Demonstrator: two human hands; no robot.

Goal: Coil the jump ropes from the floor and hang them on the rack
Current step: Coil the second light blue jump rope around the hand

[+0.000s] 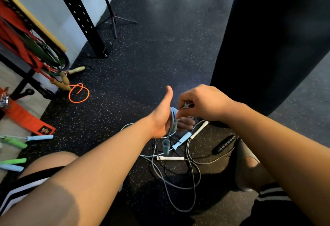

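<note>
**Head view: blue-grey rope being wound round the left hand above the floor tangle**

Risks, by judgement: the rack point(26, 34) stands far left, well apart from the work, so a loosely wound coil could unravel on the way there. The turns of the blue-grey jump rope point(172, 116) lie near the open edge of the palm and could slide off if the left hand point(161, 118) relaxes. Its hanging handle point(166, 147) dangles into the tangle of ropes point(178, 168) on the floor point(160, 47) and may snag, dragging neighbouring cords up.

Pose: the left forearm is outstretched with the thumb upright and the fingers point(185, 124) curled under the turns. The right hand point(203, 102) is just beside it, knuckles up, with thumb and fingers pinched together on the free strand.
</note>
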